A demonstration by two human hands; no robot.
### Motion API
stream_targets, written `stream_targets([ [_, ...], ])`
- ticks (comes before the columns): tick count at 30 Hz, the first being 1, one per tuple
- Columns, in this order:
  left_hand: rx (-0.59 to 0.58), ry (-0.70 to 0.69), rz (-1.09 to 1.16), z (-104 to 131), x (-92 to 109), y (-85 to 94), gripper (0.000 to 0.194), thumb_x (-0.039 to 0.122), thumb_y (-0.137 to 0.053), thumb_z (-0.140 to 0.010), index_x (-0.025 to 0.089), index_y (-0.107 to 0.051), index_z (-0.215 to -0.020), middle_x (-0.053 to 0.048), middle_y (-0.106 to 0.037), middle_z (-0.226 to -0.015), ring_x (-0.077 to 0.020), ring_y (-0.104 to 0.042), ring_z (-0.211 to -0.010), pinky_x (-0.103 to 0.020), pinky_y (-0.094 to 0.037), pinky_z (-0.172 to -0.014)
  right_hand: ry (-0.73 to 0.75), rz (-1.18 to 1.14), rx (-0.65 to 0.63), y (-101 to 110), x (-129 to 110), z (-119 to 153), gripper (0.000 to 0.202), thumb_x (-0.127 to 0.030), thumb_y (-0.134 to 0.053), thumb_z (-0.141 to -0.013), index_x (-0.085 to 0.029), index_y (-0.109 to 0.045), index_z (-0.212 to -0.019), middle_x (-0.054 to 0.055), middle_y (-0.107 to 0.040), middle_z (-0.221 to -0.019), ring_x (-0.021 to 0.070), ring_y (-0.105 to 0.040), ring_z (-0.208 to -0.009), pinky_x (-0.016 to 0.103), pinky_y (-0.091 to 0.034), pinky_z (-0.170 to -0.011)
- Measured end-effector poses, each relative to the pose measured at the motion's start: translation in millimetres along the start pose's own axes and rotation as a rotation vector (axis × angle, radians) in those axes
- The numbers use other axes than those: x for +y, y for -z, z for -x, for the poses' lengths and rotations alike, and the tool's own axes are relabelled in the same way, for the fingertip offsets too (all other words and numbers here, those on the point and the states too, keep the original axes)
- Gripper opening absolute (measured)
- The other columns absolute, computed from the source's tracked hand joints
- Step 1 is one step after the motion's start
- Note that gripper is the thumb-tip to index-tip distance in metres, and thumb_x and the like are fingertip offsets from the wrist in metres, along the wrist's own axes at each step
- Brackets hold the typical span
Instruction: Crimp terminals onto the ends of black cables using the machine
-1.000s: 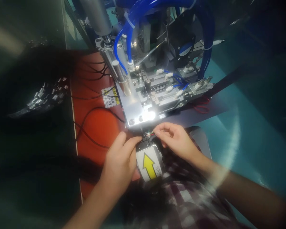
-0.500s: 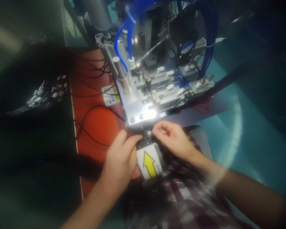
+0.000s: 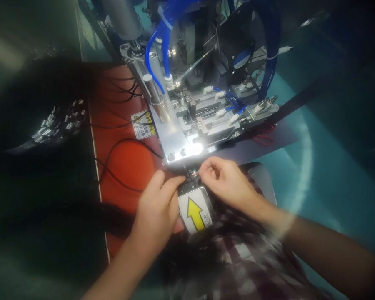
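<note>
We counted two hands at work. The left hand [image 3: 159,204] had its thumb and forefinger drawn almost together beside a small bundle of thin wires [image 3: 194,173], the other fingers curled; whether it gripped anything we could not tell. The right hand [image 3: 226,181] had its thumb and forefinger pinched together on the right end of the wires, its other fingers bent inward. The wires lay between the two sets of fingertips, just above one block [image 3: 191,225] with one yellow arrow [image 3: 195,211] on its white face and just below the machine [image 3: 167,125]. They were too fine for us to count.

On the machine we counted four white elbow fittings [image 3: 219,96] in the middle and two round screws [image 3: 171,156] at the front edge. One warning sticker [image 3: 143,125] lay on the red table [image 3: 129,162], left of the machine. Several shiny metal pieces [image 3: 46,129] lay further left, too blurred to count.

Compared with a second earlier, the right fingertips were slightly nearer the left ones, and the wires looked more bunched. Machine and sticker sat a little further left in our view; the left hand's pose was much the same.
</note>
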State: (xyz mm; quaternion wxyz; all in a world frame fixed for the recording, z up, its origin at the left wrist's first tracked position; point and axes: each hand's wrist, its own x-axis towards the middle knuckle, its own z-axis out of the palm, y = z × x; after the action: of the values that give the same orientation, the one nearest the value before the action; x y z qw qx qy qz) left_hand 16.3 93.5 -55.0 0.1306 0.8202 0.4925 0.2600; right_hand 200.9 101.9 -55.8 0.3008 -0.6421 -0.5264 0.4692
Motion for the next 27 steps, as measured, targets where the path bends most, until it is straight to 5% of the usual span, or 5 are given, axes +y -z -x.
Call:
stream_targets([
  [4, -0.001, 0.0, 0.001, 1.1, 0.3, -0.3, 0.024, 0.003, -0.051, -0.086, 0.009, -0.071, -0.096, 0.001, -0.045, -0.069, -0.0092, -0.049, -0.061, -0.019, -0.042, -0.054, -0.136, -0.125, -0.123, 5.3, -1.0, -6.0, 0.006, -0.018, -0.057, -0.074, -0.015, -0.062, -0.072, -0.002, -0.057, -0.061, 0.0098, -0.049, -0.051, 0.022, -0.037, -0.047],
  [27, 0.001, -0.023, -0.004, 1.2, -1.1, -1.2, 0.023, 0.003, -0.05, -0.087, 0.007, -0.071, -0.097, -0.001, -0.048, -0.074, -0.0081, -0.048, -0.061, -0.016, -0.043, -0.055, -0.226, -0.325, -0.141, -0.2, -0.3, -9.2, 0.01, -0.018, -0.059, -0.079, -0.014, -0.059, -0.07, -0.007, -0.049, -0.054, 0.0056, -0.043, -0.046, 0.019, -0.033, -0.045],
])
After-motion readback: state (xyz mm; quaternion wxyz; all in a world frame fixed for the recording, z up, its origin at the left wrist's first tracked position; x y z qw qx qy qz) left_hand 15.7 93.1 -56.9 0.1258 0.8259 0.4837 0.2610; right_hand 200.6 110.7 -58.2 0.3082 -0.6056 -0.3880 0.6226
